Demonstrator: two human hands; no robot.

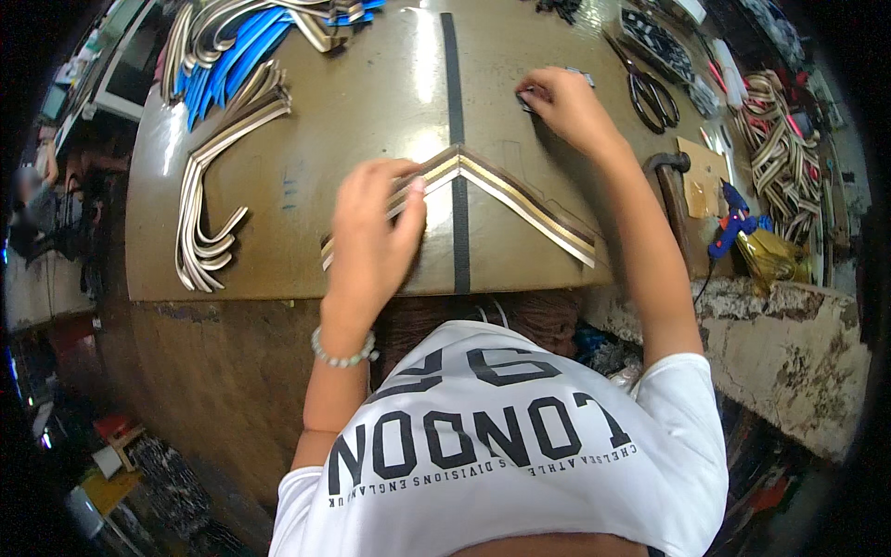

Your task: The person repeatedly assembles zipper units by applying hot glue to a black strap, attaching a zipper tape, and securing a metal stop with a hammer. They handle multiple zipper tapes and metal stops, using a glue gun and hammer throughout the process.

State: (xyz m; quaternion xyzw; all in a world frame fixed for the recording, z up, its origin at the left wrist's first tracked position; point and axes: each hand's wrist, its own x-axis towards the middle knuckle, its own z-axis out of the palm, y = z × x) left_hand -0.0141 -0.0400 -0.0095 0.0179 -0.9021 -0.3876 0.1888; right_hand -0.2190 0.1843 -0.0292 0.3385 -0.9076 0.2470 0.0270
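A brown, gold and white striped strip [529, 209], folded to a point in the middle, lies like an upturned V on the table. My left hand [371, 223] grips its left arm near the fold, thumb on the near side and fingers over the top. Beneath the fold runs a long black strap [455, 93], straight across the tabletop. Farther off to the right, my right hand [561, 102] is pinched closed at the surface. A small dark piece [526, 105] shows at its fingertips; its kind is too small to tell.
Striped strips lie bundled at left [193, 204], with blue strips [241, 65] behind. To the right are black-handled scissors [647, 93], a tray of dark pieces [657, 42], a hammer [670, 186], a blue glue gun [733, 223] with its cord, and a striped pile [780, 167].
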